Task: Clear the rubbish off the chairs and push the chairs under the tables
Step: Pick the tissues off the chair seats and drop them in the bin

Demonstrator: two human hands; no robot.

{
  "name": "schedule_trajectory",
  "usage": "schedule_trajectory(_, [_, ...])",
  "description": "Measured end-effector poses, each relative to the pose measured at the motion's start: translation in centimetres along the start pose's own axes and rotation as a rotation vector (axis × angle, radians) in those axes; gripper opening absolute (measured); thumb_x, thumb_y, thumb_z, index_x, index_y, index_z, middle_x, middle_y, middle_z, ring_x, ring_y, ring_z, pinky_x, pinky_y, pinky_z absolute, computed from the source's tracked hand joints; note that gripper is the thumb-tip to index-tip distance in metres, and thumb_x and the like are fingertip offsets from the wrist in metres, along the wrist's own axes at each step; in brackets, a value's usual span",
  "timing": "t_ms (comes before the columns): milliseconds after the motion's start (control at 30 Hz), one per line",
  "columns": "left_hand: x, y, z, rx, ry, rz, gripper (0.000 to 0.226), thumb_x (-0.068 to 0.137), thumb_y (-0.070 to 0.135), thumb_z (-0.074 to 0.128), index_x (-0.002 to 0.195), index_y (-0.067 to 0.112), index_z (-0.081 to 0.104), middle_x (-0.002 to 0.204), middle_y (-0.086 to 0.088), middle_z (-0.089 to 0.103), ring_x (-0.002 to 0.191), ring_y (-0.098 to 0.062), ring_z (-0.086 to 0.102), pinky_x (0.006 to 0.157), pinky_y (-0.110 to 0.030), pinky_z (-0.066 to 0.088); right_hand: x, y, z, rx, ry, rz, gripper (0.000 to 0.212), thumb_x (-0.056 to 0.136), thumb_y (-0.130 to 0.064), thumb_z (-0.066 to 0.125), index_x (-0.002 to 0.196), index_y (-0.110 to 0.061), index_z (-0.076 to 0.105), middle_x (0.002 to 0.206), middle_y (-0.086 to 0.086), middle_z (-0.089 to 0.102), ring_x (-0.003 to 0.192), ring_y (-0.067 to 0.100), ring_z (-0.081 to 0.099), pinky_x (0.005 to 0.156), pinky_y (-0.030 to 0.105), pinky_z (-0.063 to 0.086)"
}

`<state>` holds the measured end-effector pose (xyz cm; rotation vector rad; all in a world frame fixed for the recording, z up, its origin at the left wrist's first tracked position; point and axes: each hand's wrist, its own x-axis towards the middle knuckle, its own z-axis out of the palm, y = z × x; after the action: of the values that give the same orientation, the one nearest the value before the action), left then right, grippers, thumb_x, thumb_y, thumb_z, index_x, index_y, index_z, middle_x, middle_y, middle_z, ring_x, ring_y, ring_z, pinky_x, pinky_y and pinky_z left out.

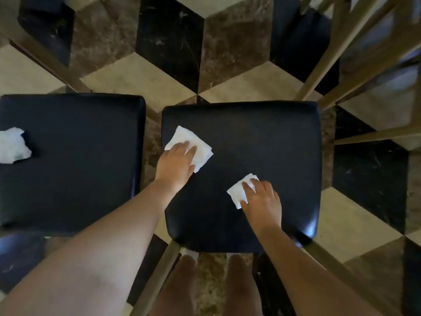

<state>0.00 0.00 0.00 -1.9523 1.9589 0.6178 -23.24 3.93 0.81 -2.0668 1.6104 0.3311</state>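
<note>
Two chairs with dark padded seats stand side by side below me. On the right seat (268, 142) lie two white paper napkins. My left hand (176, 160) rests on the larger napkin (182, 137) near the seat's left edge, fingers fairly straight over it. My right hand (262, 199) touches the smaller napkin (238, 192) near the seat's middle, fingers bent down onto it. A crumpled white napkin (12, 145) lies at the far left of the left seat (79, 156).
The floor (141, 74) is tiled in black, brown and cream diamonds. Wooden legs and rails of other furniture (330, 58) slant across the upper right, and another leg (45, 58) crosses the upper left. My legs (205, 286) stand just behind the right chair.
</note>
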Motion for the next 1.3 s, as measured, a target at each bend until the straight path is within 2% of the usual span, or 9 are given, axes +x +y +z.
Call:
schedule_trajectory(100, [0.6,0.1,1.0,-0.059,-0.006,-0.037,0.054,0.094,0.024,0.049,0.144,0.018,0.03,0.151,-0.008,0.028,0.138,-0.024,0.025,0.096,-0.04,0.043,0.0,0.2,1.0,-0.08,0.073,-0.024,0.052,0.049,-0.006,0.089,0.098,-0.01,0.071,0.101,0.01,0.07,0.083,0.029,0.065,0.063,0.033,0.056])
schedule_trajectory(267, [0.5,0.4,1.5,-0.162,0.041,-0.014,0.043,0.091,0.013,0.052,0.133,0.019,0.047,0.142,-0.003,0.041,0.131,-0.022,0.033,0.078,-0.037,0.049,0.4,0.8,1.6,-0.003,0.169,-0.046,0.057,0.045,0.015,0.08,0.095,-0.009,0.07,0.096,0.01,0.069,0.075,0.029,0.063,0.048,0.029,0.052])
schedule_trajectory(400, [-0.2,0.4,1.4,-0.17,0.022,0.015,0.038,0.09,0.004,0.047,0.123,0.02,0.055,0.13,0.0,0.052,0.119,-0.021,0.044,0.076,-0.037,0.049,0.8,1.0,1.6,0.024,0.004,0.012,0.048,0.075,0.007,0.063,0.116,-0.017,0.059,0.119,0.0,0.058,0.102,0.022,0.051,0.061,0.031,0.046])
schedule_trajectory(500, [-1.2,0.3,0.3,-0.209,0.044,0.016,0.035,0.09,0.002,0.046,0.118,0.018,0.06,0.121,-0.002,0.059,0.113,-0.023,0.05,0.077,-0.04,0.05,1.0,0.4,0.2,0.035,0.003,0.01,0.028,0.083,-0.001,0.06,0.107,-0.015,0.06,0.104,0.002,0.06,0.092,0.02,0.05,0.059,0.031,0.047])
schedule_trajectory(633, [-3.3,1.1,-2.7,-0.289,0.151,-0.022,0.025,0.091,0.006,0.048,0.107,0.015,0.064,0.11,-0.003,0.065,0.105,-0.023,0.055,0.074,-0.038,0.051,0.5,-1.5,-3.7,0.176,0.093,-0.027,0.024,0.071,0.015,0.064,0.087,-0.003,0.066,0.082,0.012,0.063,0.074,0.028,0.055,0.051,0.034,0.047])
schedule_trajectory(900, [-14.0,1.6,-13.5,-0.38,0.47,-0.049,0.01,0.083,0.01,0.062,0.086,0.018,0.068,0.092,0.004,0.069,0.089,-0.02,0.06,0.062,-0.024,0.041,-5.0,-7.3,-16.4,0.33,0.268,-0.218,0.033,0.079,0.008,0.062,0.108,-0.006,0.067,0.107,0.01,0.067,0.095,0.03,0.059,0.068,0.044,0.055])
schedule_trajectory(1033, [-20.5,1.3,-17.6,-0.367,0.585,-0.11,0.01,0.082,0.011,0.067,0.087,0.019,0.069,0.092,0.004,0.071,0.086,-0.018,0.063,0.063,-0.029,0.052,-8.7,-10.8,-21.0,0.271,0.289,-0.33,0.037,0.083,0.002,0.062,0.118,-0.009,0.063,0.117,0.008,0.064,0.107,0.023,0.056,0.08,0.037,0.053])
schedule_trajectory(1233, [-29.3,-0.2,-20.4,-0.382,0.724,-0.212,0.013,0.087,0.01,0.061,0.096,0.011,0.069,0.101,-0.005,0.07,0.094,-0.025,0.063,0.072,-0.035,0.054,-13.8,-15.8,-24.4,0.208,0.328,-0.506,0.035,0.081,0.003,0.065,0.114,-0.008,0.065,0.113,0.008,0.066,0.103,0.024,0.058,0.076,0.035,0.053])
schedule_trajectory(1300, [-32.1,-1.3,-20.7,-0.374,0.756,-0.236,0.011,0.087,0.01,0.059,0.094,0.01,0.068,0.099,-0.005,0.069,0.091,-0.026,0.062,0.068,-0.035,0.054,-15.2,-17.2,-24.6,0.217,0.361,-0.566,0.035,0.075,0.007,0.07,0.108,-0.006,0.068,0.106,0.01,0.068,0.097,0.028,0.062,0.069,0.038,0.055])
